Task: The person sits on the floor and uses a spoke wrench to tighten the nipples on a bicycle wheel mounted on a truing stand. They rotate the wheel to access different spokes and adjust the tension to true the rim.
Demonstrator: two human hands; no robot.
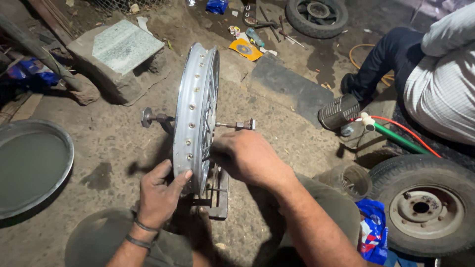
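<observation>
The left hand [158,190] is closed over the lower edge of the wheel rim [190,118], thumb on the metal; the right hand [245,155] is curled in at the spokes, though what it pinches I cannot tell. The rim stands upright on its axle [236,125] in a stand on the ground between the knees. Steadying the rim while working one spoke seems wise. Around it: one rim, one water basin [29,168], two tyres [428,205], one stone slab [123,47], one seated person [440,84]

I see a shiny silver spoked metal wheel rim [194,116], a green hose [398,139] beside a thin red one [408,133], a blue plastic bag [372,231], a yellow packet [245,49] and a co-worker's white finely striped shirt [442,89].
</observation>
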